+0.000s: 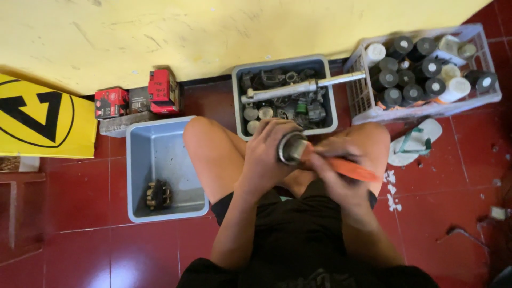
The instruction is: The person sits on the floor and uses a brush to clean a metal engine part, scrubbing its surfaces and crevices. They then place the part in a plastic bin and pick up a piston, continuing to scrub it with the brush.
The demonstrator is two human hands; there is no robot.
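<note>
The left hand [265, 152] is wrapped around a short metal cylinder [292, 147], holding it up over the lap with its open end facing upward. The right hand [333, 168] pinches an orange-handled tool [349, 169], tip laid against the rim of the cylinder, handle trailing out to the right. By the look of it, the person is working at the mouth of that part, scraping or prying at it; I'd judge the next move needs a firm left grip while the tip is levered carefully so it doesn't slip off the rim.

Just beyond the knees, on the red tiled floor [80, 250], sits a grey bin of metal parts [286, 96] with a long steel shaft [304, 86] lying across its top. To the right stands a white crate of black and white rolls [424, 72], a sandal [415, 141] just near of it. To the left is a nearly empty grey tub [160, 168] with one small dark part [158, 194] inside.
</note>
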